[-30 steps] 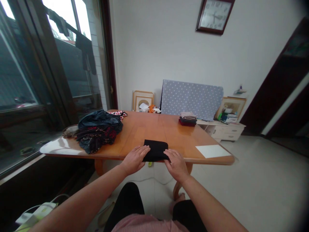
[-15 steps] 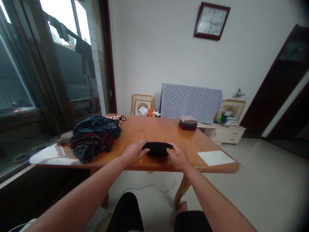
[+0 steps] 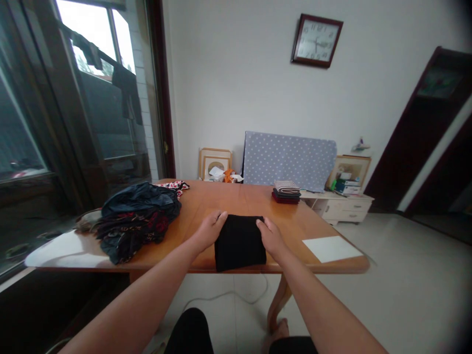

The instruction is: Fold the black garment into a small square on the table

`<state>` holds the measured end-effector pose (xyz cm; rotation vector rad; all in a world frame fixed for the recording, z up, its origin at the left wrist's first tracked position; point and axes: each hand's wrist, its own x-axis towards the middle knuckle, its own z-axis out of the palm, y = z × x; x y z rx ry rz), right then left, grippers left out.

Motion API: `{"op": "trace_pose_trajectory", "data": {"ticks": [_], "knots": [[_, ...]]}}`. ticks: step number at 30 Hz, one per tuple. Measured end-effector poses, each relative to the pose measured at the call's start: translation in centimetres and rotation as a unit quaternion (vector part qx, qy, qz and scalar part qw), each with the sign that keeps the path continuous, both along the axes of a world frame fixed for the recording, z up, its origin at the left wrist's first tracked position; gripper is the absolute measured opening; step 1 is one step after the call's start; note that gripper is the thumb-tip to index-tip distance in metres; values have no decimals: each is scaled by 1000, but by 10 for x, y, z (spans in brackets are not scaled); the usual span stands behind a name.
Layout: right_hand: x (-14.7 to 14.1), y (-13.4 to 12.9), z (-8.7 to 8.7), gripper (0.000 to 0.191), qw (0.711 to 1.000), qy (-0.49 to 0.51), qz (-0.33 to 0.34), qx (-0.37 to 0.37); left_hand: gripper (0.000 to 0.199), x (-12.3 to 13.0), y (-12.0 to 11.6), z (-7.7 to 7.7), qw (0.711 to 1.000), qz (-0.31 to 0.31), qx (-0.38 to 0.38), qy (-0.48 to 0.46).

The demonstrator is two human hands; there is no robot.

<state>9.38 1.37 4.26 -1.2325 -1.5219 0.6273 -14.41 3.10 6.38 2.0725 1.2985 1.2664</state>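
Observation:
A black folded garment hangs as a flat, nearly square panel at the front edge of the wooden table. My left hand pinches its upper left corner, thumb on top. My right hand grips the upper right corner the same way. What kind of garment it is does not show. To the left lies a loose heap of dark clothes, with a red-and-white patterned cloth behind it. A small stack of folded clothes, striped on top, sits toward the back right.
A white sheet of paper lies at the table's right front corner. Behind the table stand a grey-blue dotted cover and a low white cabinet. A glass door is at left; a cable runs along the floor.
The black garment, earlier bunched into a narrow bundle seen edge-on, now shows as a flat square panel between both hands. Both hands keep hold of it. The view has tilted slightly.

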Motion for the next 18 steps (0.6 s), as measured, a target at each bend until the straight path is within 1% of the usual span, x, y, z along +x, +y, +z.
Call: {"op": "trace_pose_trajectory", "data": {"ticks": [2,3,5,7,9,12,14,15,17,18], "knots": [[-4,15,-13,35,999,-18,-27,-44,45,4,15,-16,997,22,-70,-26],[-5,22,-19,35,997,-25,-36,-60,45,6,22,-24,995,33,-91,-28],[-8,35,-30,34,995,-38,-45,-81,43,7,35,-39,992,61,-113,-19],[-8,46,-38,31,993,-49,-46,-98,40,6,46,-49,988,94,-121,3],[-7,56,-44,29,990,-59,-42,-117,36,3,55,-53,984,127,-125,29],[-6,68,-49,29,987,-71,-33,-141,29,0,61,-48,980,148,-108,72],[-6,73,-50,28,985,-77,-33,-150,28,5,59,-42,983,132,-81,94],[-5,75,-51,28,985,-78,-35,-153,31,9,55,-39,986,109,-66,106],[-5,76,-50,27,984,-76,-37,-156,38,20,46,-36,987,34,-29,153],[-4,76,-50,26,984,-72,-38,-158,43,25,41,-37,982,-11,-11,190]]}}
